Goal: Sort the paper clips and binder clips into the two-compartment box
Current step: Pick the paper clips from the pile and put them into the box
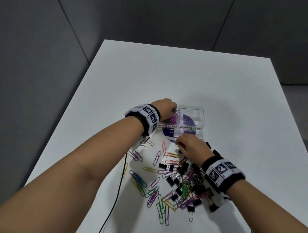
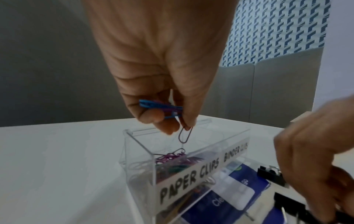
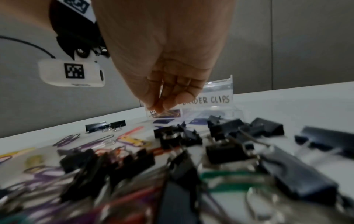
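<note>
Blue and purple wire paper clips (image 2: 161,108) pinched in the left hand (image 2: 157,63) hang above the clear acrylic two-compartment box (image 2: 191,174) mid-bench; release low over its "PAPER CLIPS" side, while the right hand (image 1: 191,145), fingertips bunched, grip unclear, works the mixed clip pile (image 1: 178,182).

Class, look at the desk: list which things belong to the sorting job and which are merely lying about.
Job:
- left hand pinching paper clips over the box
- right hand at the pile
- loose paper clips
- binder clips

Lying about:
- purple card under the box
- black cable
- table
</note>
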A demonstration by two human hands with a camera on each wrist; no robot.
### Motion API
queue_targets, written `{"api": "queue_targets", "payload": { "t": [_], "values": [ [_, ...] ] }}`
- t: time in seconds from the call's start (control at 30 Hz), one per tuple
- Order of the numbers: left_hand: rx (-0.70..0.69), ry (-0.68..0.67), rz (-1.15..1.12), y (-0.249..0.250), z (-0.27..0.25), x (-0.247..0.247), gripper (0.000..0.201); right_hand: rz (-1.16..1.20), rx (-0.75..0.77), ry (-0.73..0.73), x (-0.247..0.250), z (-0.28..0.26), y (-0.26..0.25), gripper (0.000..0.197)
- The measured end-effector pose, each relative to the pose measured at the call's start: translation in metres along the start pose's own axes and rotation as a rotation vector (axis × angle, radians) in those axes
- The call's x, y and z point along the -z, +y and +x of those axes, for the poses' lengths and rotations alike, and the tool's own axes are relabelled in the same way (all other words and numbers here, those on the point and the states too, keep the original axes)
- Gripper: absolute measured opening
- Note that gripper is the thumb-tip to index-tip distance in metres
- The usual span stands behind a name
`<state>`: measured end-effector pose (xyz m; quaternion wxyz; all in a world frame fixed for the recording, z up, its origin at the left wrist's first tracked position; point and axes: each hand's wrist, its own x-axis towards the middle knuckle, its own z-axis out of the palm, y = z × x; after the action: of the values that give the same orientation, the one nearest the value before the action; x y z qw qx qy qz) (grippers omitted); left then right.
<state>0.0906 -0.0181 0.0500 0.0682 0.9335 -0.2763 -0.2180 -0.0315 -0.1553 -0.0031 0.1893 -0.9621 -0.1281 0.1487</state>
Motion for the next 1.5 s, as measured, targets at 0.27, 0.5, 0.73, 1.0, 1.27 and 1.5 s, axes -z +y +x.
{"api": "queue_targets", "payload": {
  "t": [0.27, 0.5, 0.73, 1.0, 1.27, 1.5],
  "values": [
    [-0.222, 0.025, 0.157, 0.008, -0.031, -0.027, 0.029, -0.084, -0.045, -0.044, -0.019, -0.006, -0.014, 0.029],
    [-0.191, -0.172, 0.178, -0.001, -0.063, -0.081, 0.056, -0.215, -0.134, -0.061, -0.026, -0.001, -0.023, 0.028],
    [-0.13, -0.166, 0.075, -0.01, -0.077, -0.094, 0.061, -0.322, -0.169, -0.158, -0.021, -0.001, -0.02, 0.025],
    [-0.031, -0.145, -0.018, -0.01, -0.081, -0.101, 0.038, -0.353, -0.135, -0.197, -0.021, -0.001, -0.027, 0.028],
    [0.076, -0.114, -0.022, 0.003, -0.073, -0.106, 0.03, -0.33, -0.184, -0.242, -0.017, 0.002, -0.028, 0.024],
    [0.062, -0.138, -0.001, 0.007, -0.07, -0.107, 0.027, -0.332, -0.198, -0.245, -0.019, 0.002, -0.027, 0.025]
  ]
}}
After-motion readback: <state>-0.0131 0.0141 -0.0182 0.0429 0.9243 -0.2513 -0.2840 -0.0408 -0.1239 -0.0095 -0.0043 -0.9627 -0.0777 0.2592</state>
